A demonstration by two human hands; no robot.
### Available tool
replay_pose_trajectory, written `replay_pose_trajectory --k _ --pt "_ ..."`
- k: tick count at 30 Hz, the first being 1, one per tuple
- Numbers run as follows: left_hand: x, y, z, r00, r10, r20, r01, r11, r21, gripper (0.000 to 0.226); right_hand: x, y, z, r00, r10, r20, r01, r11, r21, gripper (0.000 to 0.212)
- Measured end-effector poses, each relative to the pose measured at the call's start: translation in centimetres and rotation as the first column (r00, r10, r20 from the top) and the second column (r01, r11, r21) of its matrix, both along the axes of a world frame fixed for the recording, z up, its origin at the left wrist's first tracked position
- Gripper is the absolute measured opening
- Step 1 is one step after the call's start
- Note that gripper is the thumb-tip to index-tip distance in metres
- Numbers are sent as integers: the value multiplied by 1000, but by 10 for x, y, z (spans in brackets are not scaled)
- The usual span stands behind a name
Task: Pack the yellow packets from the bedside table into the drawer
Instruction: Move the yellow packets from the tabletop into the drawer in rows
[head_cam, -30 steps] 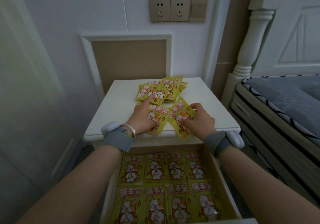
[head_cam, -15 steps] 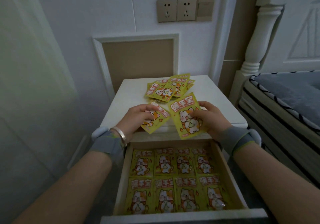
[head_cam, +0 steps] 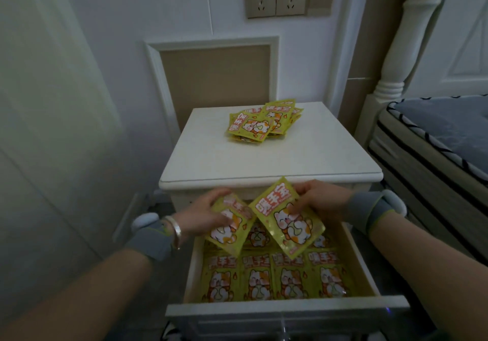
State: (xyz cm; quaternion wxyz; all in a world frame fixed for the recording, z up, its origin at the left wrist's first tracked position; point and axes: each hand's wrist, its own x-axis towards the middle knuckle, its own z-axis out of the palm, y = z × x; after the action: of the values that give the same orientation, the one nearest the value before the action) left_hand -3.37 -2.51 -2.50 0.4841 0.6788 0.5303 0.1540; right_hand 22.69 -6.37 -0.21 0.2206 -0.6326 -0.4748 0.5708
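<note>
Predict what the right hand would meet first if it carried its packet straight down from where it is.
Probably the packets already lying in the drawer: the right hand holds its packet above the drawer's back row. Depth is hard to judge.

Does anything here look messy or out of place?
Only the loose pile of packets at the back of the bedside table: they overlap at odd angles, unlike the neat rows in the drawer. Nothing looks spilled or damaged.
</note>
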Motion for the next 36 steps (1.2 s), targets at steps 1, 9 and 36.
replay_pose_trajectory --k 1,9,36 --pt "2 -2 -9 999 2 -32 -2 1000 -3 77 -1 0 -3 1000 -10 -3 10 1000 -13 37" --pt "11 -21 -64 933 -174 -314 153 984 -90 68 -13 9 -15 998 -13 58 15 1000 -24 41" --pt "5 -31 -81 302 -320 -898 642 765 -56 59 -27 13 -31 992 5 128 4 998 -68 42"
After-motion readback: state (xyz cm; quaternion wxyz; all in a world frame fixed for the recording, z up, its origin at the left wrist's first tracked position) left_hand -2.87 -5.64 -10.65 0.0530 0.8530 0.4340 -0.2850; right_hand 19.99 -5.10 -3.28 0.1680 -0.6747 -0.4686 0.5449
